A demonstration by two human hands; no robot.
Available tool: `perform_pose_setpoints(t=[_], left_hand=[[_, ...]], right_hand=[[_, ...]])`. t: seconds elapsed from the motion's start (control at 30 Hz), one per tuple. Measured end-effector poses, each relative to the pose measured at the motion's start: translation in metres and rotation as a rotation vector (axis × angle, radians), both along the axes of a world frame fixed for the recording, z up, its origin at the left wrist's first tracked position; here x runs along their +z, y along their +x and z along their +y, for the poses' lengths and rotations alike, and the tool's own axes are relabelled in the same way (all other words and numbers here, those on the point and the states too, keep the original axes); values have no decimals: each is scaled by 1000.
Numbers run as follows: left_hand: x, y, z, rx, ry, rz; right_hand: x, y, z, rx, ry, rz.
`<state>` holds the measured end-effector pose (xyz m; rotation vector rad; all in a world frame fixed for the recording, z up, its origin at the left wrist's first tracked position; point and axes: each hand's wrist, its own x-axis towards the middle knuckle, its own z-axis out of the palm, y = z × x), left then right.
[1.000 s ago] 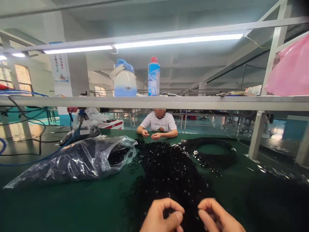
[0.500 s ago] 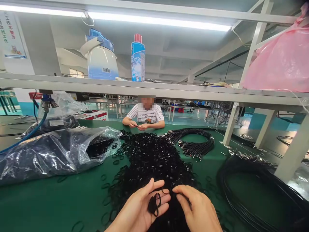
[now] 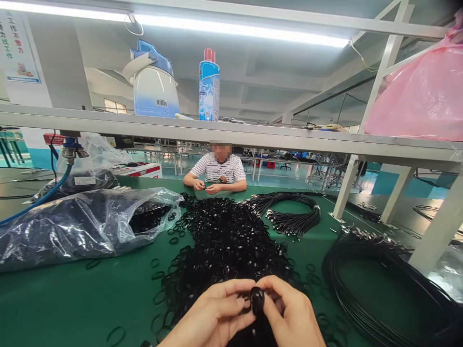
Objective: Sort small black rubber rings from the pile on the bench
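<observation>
Both hands meet over the near end of a large heap of thin black rings (image 3: 231, 236). A small bundle of black rings (image 3: 257, 301) sits between them at the fingertips. My left hand (image 3: 217, 311) is curled closed, its thumb bent in over a dark loop, with its fingers against the bundle's left side. My right hand (image 3: 291, 308) pinches the bundle from the right between thumb and forefinger. How many rings are in the bundle cannot be made out, and the left palm is partly hidden.
A clear plastic bag (image 3: 72, 231) of black pieces lies on the green table (image 3: 72, 301) at left. Coiled black cables (image 3: 340, 284) lie at right, more (image 3: 294, 212) farther back. A shelf (image 3: 231, 130) crosses overhead. Opposite sits a person (image 3: 220, 168), handling something small.
My left hand has gone from an open palm bearing black rings to curled fingers. My right hand has moved in and pinched the ring bundle.
</observation>
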<state>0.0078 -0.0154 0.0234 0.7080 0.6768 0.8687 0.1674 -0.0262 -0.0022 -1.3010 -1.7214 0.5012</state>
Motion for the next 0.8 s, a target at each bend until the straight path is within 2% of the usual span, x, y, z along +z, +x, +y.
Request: perform_pose_setpoints(t=[0.13, 0.27, 0.37, 0.5, 0.6, 0.67, 0.73, 0.8], left_hand=[[0, 3, -1, -39, 83, 74], [-6, 8, -1, -112, 196, 54], [-13, 9, 1, -124, 299, 167], [-20, 7, 8, -7, 298, 291], [-20, 2, 14, 80, 354, 382], [-17, -3, 18, 180, 378, 412], [-11, -7, 21, 279, 359, 379], [-3, -10, 20, 287, 326, 327]], right_hand=[[4, 2, 1, -10, -88, 100], [-2, -4, -2, -73, 24, -94], [-6, -7, -3, -51, 51, -94], [-6, -6, -1, 14, 6, 58], [-6, -3, 0, -2, 52, 55], [-5, -1, 1, -38, 73, 64], [-5, 0, 2, -58, 27, 138], [-6, 0, 4, -31, -71, 272]])
